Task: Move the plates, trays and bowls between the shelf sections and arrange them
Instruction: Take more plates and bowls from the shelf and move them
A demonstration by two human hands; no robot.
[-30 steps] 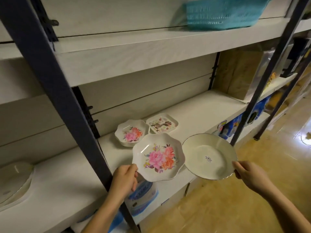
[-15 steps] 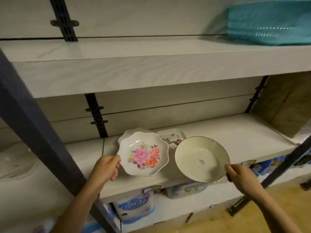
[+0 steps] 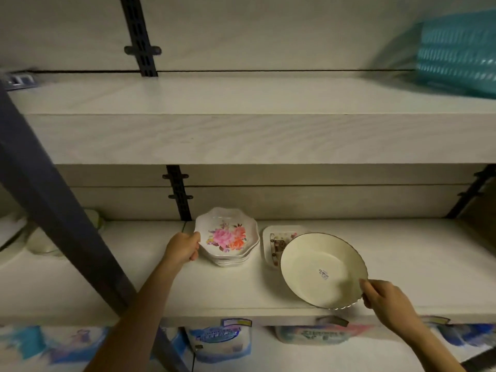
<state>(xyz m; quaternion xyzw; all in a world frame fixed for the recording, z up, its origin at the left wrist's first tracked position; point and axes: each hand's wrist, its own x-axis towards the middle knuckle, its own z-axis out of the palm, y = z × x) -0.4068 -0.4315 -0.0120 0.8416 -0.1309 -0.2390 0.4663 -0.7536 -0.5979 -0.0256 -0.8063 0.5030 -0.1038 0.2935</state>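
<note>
Seeing blurry blue-and-white soft packs (image 3: 218, 339) nearest, under the shelf edge. Just above, my right hand (image 3: 386, 299) has its grip pinched on the near rim of a round cream bowl (image 3: 319, 269). The bowl's glossy, w/ a thin dark rim, fluted near edge and a small sticker inside, tilted over the front of the white woodgrain shelf (image 3: 241, 285). Behind it, partly hidden, a squarish patterned tray (image 3: 273, 241) lies flat. To the L, my left hand (image 3: 182, 248) grips the edge of a scalloped floral plate (image 3: 226, 234), pink/orange blooms, tilted atop a stack of like plates (image 3: 228, 260); can't tell if it's fully seated. A dark metal post (image 3: 53, 205) crosses at L. Farthest, a blurred teal lattice basket (image 3: 456, 52) sits on the top shelf (image 3: 241, 103).
</note>
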